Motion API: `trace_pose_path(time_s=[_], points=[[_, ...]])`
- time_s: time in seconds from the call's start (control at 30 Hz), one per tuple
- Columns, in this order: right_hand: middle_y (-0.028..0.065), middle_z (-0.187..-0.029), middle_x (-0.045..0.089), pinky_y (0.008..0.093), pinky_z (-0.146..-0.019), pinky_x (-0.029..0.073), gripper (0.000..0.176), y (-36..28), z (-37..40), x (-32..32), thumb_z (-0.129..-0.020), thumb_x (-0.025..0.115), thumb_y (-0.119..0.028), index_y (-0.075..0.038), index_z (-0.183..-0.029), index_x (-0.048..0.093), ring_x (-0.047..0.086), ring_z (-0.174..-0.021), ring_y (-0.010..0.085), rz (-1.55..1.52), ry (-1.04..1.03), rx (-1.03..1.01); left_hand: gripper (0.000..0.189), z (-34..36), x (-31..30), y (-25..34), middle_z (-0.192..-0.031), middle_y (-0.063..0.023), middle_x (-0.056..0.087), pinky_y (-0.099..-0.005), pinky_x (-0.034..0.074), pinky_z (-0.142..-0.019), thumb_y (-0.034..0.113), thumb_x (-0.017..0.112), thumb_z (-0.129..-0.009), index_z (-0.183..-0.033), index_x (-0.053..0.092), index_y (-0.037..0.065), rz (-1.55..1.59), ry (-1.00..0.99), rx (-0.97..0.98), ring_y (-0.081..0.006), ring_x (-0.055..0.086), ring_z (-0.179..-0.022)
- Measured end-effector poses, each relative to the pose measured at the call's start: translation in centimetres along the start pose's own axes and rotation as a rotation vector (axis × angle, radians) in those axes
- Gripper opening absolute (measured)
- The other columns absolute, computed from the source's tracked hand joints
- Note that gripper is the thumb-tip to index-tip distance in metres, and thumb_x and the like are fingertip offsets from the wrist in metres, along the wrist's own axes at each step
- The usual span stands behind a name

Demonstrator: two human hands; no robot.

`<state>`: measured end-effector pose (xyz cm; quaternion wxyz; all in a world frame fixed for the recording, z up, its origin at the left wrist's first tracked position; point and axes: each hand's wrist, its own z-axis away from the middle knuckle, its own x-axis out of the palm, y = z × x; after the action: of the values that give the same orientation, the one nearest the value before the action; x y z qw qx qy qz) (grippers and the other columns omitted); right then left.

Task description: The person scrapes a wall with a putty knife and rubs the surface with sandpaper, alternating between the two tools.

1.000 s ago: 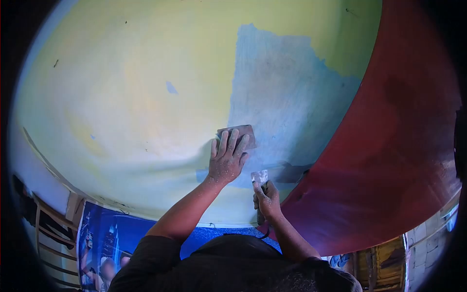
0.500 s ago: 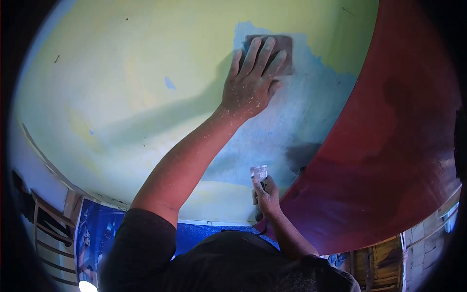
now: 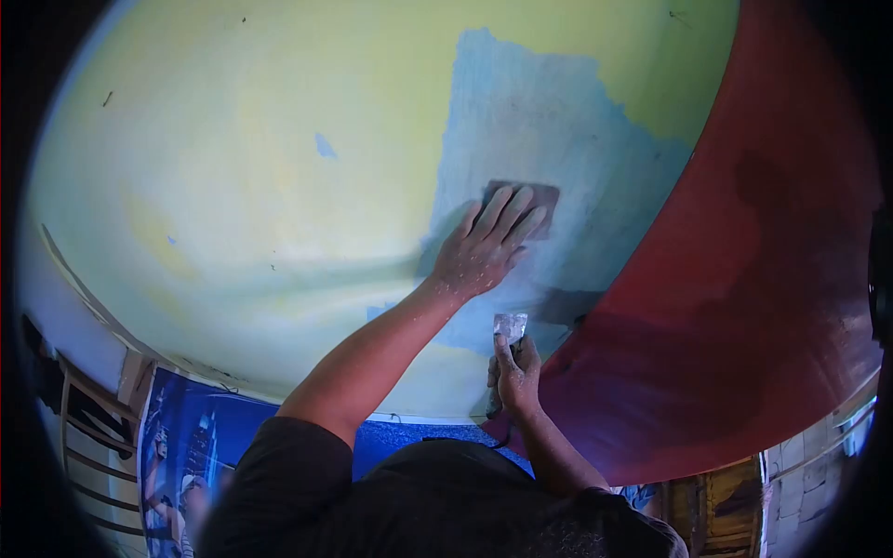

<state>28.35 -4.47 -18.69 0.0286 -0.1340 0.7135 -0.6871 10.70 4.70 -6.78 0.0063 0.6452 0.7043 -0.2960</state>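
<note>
My left hand lies with its fingers spread over a dark brown sheet of sandpaper, holding it flat against the wall. Around and below the sheet is a pale blue patch with ragged edges, set in the yellow-green surface. Lower down, my right hand is closed around a putty knife. The knife's whitish, smeared blade points upward, apart from the left hand. Pale dust specks cover my left hand and wrist.
A dark red sheet hangs along the right side. At the lower left are a blue printed banner and a wooden slatted frame. Brown wooden boards show at the lower right.
My left hand and the sandpaper have moved down the wall, uncovering the upper part of the blue patch. My right hand keeps the putty knife in nearly the same place.
</note>
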Motion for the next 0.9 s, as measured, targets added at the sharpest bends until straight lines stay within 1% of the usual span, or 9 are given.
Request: trace_pose_path(time_s=[0.07, 0.17, 0.27, 0.33, 0.43, 0.5, 0.6, 0.7, 0.9], points=[[0.0045, -0.076, 0.06, 0.0304, -0.051, 0.045, 0.03, 0.5, -0.1, -0.4, -0.114, 0.066, -0.032, -0.005, -0.11, 0.054, 0.057, -0.057, 0.013, -0.012, -0.007, 0.015, 0.073, 2.8, 0.3, 0.1, -0.176, -0.0062, 0.042, -0.0533, 0.023, -0.129, 0.055, 0.066, -0.103, -0.169, 0.048, 0.029, 0.028, -0.03, -0.015, -0.0293, 0.039, -0.16], [0.0062, -0.079, 0.062, 0.0313, -0.054, 0.047, 0.025, -1.0, 0.5, -0.6, -0.112, 0.066, -0.027, -0.006, -0.109, 0.053, 0.059, -0.06, 0.0146, -0.035, -0.018, -0.003, 0.069, 7.2, 0.9, 0.2, -0.175, -0.0048, 0.044, -0.054, 0.024, -0.128, 0.053, 0.066, -0.104, -0.167, 0.05, 0.03, 0.047, -0.059, -0.089, -0.0286, 0.04, -0.159], [0.0082, -0.082, 0.064, 0.0322, -0.055, 0.049, 0.016, -1.2, 0.4, -0.9, -0.108, 0.062, -0.02, -0.005, -0.11, 0.054, 0.06, -0.06, 0.0161, -0.064, -0.037, -0.026, 0.069, 7.5, -0.2, -0.6, -0.175, -0.0043, 0.045, -0.0582, 0.022, -0.127, 0.052, 0.067, -0.103, -0.167, 0.051, 0.03, 0.077, -0.074, -0.114, -0.0285, 0.041, -0.159], [0.0091, -0.08, 0.063, 0.0324, -0.054, 0.048, 0.015, -1.6, 0.2, -1.0, -0.107, 0.06, -0.017, -0.005, -0.108, 0.051, 0.059, -0.059, 0.0163, -0.08, -0.046, -0.076, 0.071, 5.7, -1.3, -1.4, -0.176, -0.0069, 0.043, -0.0617, 0.021, -0.126, 0.052, 0.069, -0.102, -0.167, 0.051, 0.03, 0.075, -0.054, -0.138, -0.0308, 0.039, -0.161], [0.0099, -0.081, 0.063, 0.0319, -0.054, 0.048, 0.014, -2.3, -0.2, -1.1, -0.106, 0.057, -0.016, -0.004, -0.109, 0.05, 0.059, -0.059, 0.0164, -0.117, -0.077, -0.141, 0.071, -0.3, -4.5, -3.2, -0.178, -0.0101, 0.039, -0.0635, 0.02, -0.127, 0.051, 0.069, -0.102, -0.167, 0.051, 0.028, 0.159, -0.034, -0.25, -0.0344, 0.036, -0.163], [0.0103, -0.082, 0.063, 0.0317, -0.055, 0.048, 0.013, -2.9, -0.2, -1.0, -0.107, 0.057, -0.015, -0.004, -0.109, 0.05, 0.059, -0.059, 0.0163, -0.133, -0.093, -0.159, 0.07, -4.1, -5.9, -4.7, -0.179, -0.0126, 0.037, -0.0644, 0.018, -0.128, 0.052, 0.067, -0.104, -0.167, 0.051, 0.027, 0.13, 0.069, -0.286, -0.038, 0.032, -0.165], [0.0108, -0.082, 0.063, 0.0316, -0.055, 0.048, 0.014, -3.2, -0.5, -1.4, -0.107, 0.056, -0.015, -0.003, -0.112, 0.05, 0.059, -0.059, 0.0161, -0.135, -0.137, -0.152, 0.069, -7.2, -5.6, -6.0, -0.18, -0.0131, 0.036, -0.0637, 0.017, -0.129, 0.054, 0.065, -0.106, -0.168, 0.051, 0.027, 0.077, 0.203, -0.275, -0.039, 0.03, -0.166], [0.0108, -0.083, 0.064, 0.0315, -0.055, 0.048, 0.015, -1.7, -1.1, -1.8, -0.107, 0.056, -0.014, -0.003, -0.114, 0.051, 0.059, -0.059, 0.0158, -0.162, -0.166, -0.161, 0.07, -6.4, -5.3, -5.1, -0.181, -0.0141, 0.034, -0.0632, 0.017, -0.13, 0.055, 0.064, -0.106, -0.169, 0.05, 0.027, 0.09, 0.16, -0.306, -0.0393, 0.029, -0.167], [0.011, -0.086, 0.064, 0.0312, -0.055, 0.049, 0.01, -1.5, -1.6, -1.9, -0.109, 0.054, -0.01, -0.002, -0.116, 0.051, 0.06, -0.06, 0.0152, -0.113, -0.136, -0.138, 0.067, 2.3, -2.0, -1.8, -0.179, -0.0176, 0.035, -0.0653, 0.02, -0.128, 0.054, 0.064, -0.107, -0.166, 0.053, 0.027, 0.071, -0.014, -0.33, -0.0426, 0.032, -0.164]])
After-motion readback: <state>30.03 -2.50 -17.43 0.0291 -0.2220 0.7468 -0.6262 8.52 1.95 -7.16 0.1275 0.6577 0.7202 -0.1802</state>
